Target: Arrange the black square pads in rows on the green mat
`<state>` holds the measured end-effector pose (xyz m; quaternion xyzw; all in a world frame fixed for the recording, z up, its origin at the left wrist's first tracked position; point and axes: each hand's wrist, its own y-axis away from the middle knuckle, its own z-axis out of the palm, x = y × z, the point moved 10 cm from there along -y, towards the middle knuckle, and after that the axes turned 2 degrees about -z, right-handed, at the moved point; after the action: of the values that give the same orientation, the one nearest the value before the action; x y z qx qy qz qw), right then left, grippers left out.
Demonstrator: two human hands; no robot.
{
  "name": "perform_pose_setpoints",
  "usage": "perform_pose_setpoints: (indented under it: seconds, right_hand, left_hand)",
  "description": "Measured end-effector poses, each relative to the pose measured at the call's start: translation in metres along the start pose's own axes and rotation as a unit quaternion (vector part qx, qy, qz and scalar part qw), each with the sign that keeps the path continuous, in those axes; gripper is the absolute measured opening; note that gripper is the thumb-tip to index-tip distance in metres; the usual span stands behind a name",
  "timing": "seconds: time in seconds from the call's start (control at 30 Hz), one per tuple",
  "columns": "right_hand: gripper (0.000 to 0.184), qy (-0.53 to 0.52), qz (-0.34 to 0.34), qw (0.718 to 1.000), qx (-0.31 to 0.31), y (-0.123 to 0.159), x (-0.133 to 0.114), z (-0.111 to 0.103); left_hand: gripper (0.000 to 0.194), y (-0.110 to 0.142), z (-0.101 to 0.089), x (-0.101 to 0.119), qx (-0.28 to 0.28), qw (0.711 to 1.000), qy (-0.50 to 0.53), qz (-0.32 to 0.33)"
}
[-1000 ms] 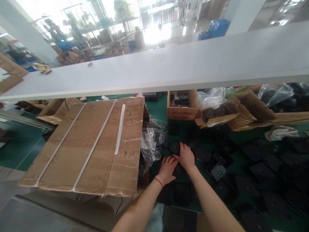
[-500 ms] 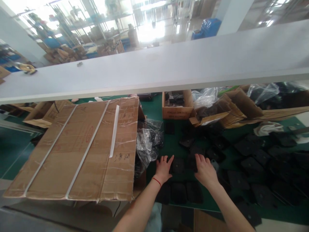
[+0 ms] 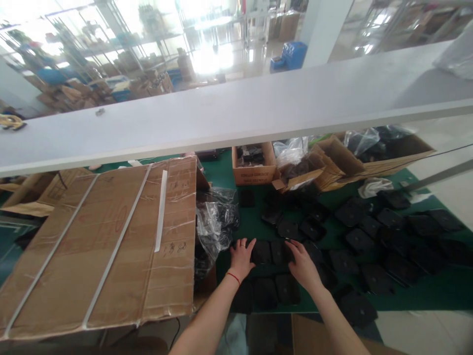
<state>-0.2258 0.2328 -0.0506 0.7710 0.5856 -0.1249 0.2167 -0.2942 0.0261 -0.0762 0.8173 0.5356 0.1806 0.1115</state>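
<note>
My left hand (image 3: 242, 259) rests at the left end of a short row of black plastic covers, thumb and fingers spread. Beside its fingertips lies a flat, squarish black cover (image 3: 261, 252). At the row's right end my right hand (image 3: 302, 266) has its fingers and thumb on the edge of another black cover (image 3: 277, 252), partly hidden by the hand. Below them, along the near table edge, a second row of black covers (image 3: 265, 293) lies side by side. More covers (image 3: 312, 228) are scattered just beyond my right hand.
A large cardboard box (image 3: 111, 246) stands at left, clear plastic bags (image 3: 218, 222) beside it. Small cartons (image 3: 254, 175) line the back of the green table (image 3: 424, 296) under a white shelf (image 3: 221, 116). Many loose black covers (image 3: 384, 278) lie at right.
My right hand has moved left, closer to my left hand, and the cover at its fingers now sits against the neighbouring one. The camera view has turned slightly right.
</note>
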Motion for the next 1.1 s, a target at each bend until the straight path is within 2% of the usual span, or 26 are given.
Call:
perform_pose_setpoints:
  seconds: [0.07, 0.1, 0.13, 0.23, 0.3, 0.37, 0.47, 0.57, 0.63, 0.67, 0.77, 0.83, 0.9, 1.0, 1.1]
  right_hand:
    - [0.051, 0.006, 0.051, 0.996, 0.075, 0.008, 0.026, -0.02]
    - [0.05, 0.029, 0.079, 0.992, 0.092, 0.011, 0.039, -0.026]
    - [0.053, 0.06, 0.107, 0.988, 0.091, 0.014, 0.05, -0.027]
    - [0.074, 0.141, 0.15, 0.978, 0.031, 0.01, 0.069, -0.015]
    - [0.078, 0.171, 0.151, 0.974, 0.009, 0.002, 0.071, -0.011]
    - [0.077, 0.177, 0.134, 0.975, -0.001, -0.007, 0.069, -0.011]
    - [0.077, 0.161, 0.14, 0.977, -0.008, -0.015, 0.069, -0.022]
    - [0.082, 0.134, 0.198, 0.971, 0.009, -0.014, 0.076, -0.044]
    - [0.082, 0.062, 0.257, 0.964, 0.031, -0.008, 0.083, -0.056]
    - [0.082, -0.006, 0.287, 0.957, 0.037, -0.004, 0.085, -0.056]
    - [0.083, -0.253, 0.34, 0.905, 0.027, 0.008, 0.08, -0.036]
    - [0.084, -0.349, 0.334, 0.876, 0.005, 0.012, 0.064, -0.018]
    - [0.082, -0.387, 0.309, 0.868, -0.035, 0.014, 0.043, -0.001]
    - [0.072, -0.421, 0.269, 0.859, -0.113, 0.015, 0.015, 0.025]
    - [0.065, -0.426, 0.233, 0.859, -0.161, 0.008, 0.001, 0.038]
  left_hand:
    - [0.088, -0.003, -0.002, 0.0, 0.004, 1.0, 0.004, -0.005]
    - [0.085, -0.005, -0.003, 0.0, 0.005, 1.0, 0.005, -0.006]
    - [0.084, -0.007, -0.004, -0.001, 0.006, 1.0, 0.007, -0.01]
    - [0.094, -0.007, -0.004, -0.003, 0.006, 0.999, 0.019, -0.026]
    - [0.106, -0.004, -0.006, 0.0, 0.009, 0.999, 0.024, -0.019]
    - [0.107, 0.003, -0.013, 0.005, 0.027, 0.999, 0.029, 0.0]
    - [0.088, 0.02, -0.027, 0.01, 0.064, 0.995, 0.067, 0.022]
    - [0.072, 0.039, -0.031, 0.009, 0.06, 0.99, 0.123, 0.034]
    - [0.066, 0.052, -0.028, 0.008, 0.043, 0.986, 0.156, 0.044]
    - [0.063, 0.058, -0.025, 0.009, 0.034, 0.983, 0.174, 0.051]
    - [0.06, 0.068, -0.024, 0.017, 0.019, 0.966, 0.253, 0.054]
    - [0.066, 0.063, -0.028, 0.026, 0.017, 0.939, 0.342, 0.035]
    - [0.081, 0.051, -0.038, 0.044, 0.009, 0.903, 0.428, 0.039]
    - [0.1, 0.027, -0.064, 0.081, 0.001, 0.875, 0.47, 0.117]
    - [0.08, 0.008, -0.086, 0.095, 0.018, 0.885, 0.438, 0.159]
